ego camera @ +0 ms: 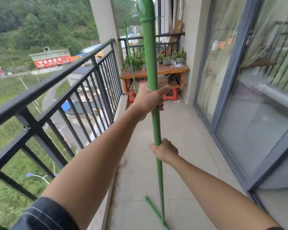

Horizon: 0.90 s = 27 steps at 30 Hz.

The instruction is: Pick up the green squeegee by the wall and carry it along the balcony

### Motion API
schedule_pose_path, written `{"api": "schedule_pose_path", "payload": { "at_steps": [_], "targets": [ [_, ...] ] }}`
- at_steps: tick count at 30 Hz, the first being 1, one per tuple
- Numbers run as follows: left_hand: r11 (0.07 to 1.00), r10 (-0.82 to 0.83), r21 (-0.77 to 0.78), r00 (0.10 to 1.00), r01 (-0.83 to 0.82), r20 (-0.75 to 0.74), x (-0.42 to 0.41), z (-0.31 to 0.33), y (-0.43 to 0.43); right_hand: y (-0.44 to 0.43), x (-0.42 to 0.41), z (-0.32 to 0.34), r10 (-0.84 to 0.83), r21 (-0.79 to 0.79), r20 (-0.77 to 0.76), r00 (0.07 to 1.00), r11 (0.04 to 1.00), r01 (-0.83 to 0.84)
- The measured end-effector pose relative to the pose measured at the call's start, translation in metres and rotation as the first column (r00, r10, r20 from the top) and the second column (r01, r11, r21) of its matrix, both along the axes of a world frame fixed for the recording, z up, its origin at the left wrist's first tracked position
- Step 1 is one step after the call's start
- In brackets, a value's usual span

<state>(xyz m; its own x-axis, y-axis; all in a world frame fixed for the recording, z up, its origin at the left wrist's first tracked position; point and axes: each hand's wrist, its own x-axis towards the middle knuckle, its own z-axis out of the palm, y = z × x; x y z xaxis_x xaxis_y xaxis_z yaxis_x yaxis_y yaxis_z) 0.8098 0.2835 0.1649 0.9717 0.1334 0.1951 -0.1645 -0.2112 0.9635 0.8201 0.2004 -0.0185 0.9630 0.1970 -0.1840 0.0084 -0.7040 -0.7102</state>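
Both hands, left hand point(148, 100) and right hand point(165, 150), grip green pole point(150, 63).

green pole point(154, 113) top and foot cut off

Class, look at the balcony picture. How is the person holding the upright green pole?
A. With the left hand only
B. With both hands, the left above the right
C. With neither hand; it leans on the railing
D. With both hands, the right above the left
B: the left hand grips the green pole higher up, while the right hand grips it lower down, and the pole stands apart from the railing.
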Motion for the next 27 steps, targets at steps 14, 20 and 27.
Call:
{"api": "schedule_pose_path", "payload": {
  "at_steps": [14, 20, 27],
  "targets": [
    [0.973, 0.158, -0.162, 0.985, -0.167, -0.064, -0.029, -0.033, 0.019, 0.039, -0.011, -0.034, 0.329, 0.492, -0.155, 0.931, 0.844, -0.216],
    [0.898, 0.414, -0.144, 0.909, -0.415, -0.035, -0.066, -0.034, 0.047, 0.085, -0.038, -0.044, 0.527, 0.537, -0.167, 0.833, 0.758, -0.371],
    [0.793, 0.598, -0.13, 0.801, -0.595, -0.024, -0.104, -0.033, 0.078, 0.125, -0.066, -0.042, 0.702, 0.606, -0.182, 0.689, 0.632, -0.484]
  ]
}}
